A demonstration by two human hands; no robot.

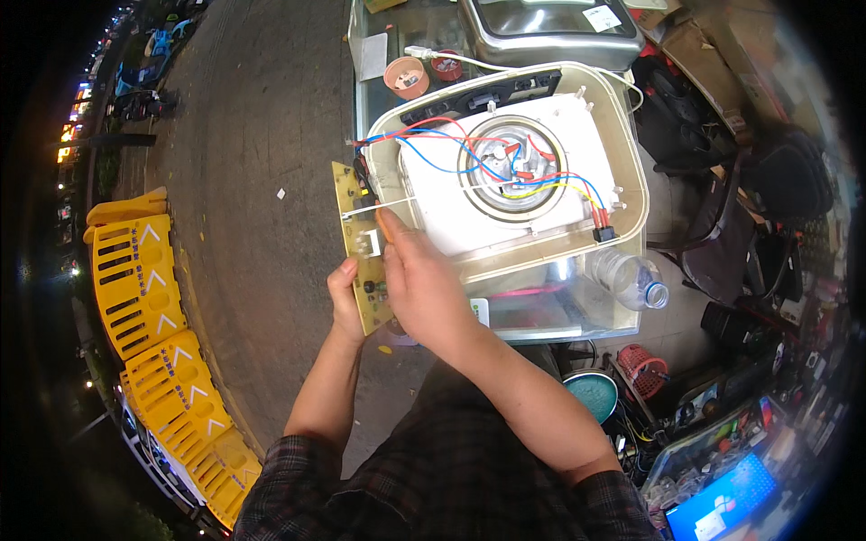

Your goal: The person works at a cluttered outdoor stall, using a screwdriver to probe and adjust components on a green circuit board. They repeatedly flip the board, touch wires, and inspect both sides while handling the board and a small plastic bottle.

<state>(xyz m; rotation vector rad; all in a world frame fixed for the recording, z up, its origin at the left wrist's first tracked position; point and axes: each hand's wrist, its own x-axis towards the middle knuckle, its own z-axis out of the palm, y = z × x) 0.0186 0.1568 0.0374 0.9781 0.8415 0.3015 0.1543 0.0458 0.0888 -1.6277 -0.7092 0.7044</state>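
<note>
A tan circuit board (371, 302) with small components stands tilted at the left edge of an opened cream appliance housing (640, 180). My left hand (345, 302) is closed on the board's near left edge, thumb and fingers pinching it. My right hand (419, 284) is closed against the board's right side; something orange shows at its fingertips, too small to name. A thin white lead (406, 200) runs from the board into the housing. Red, blue and yellow wires (433, 162) cross a round metal base (483, 198) set in a white panel.
The housing rests on a glass-topped counter (541, 316). A clear plastic bottle (622, 278) lies at its right front. Behind stand a pink cup (406, 78), a small red cup (446, 65) and a metal-rimmed appliance (550, 41). Yellow barriers (144, 279) line the pavement at left.
</note>
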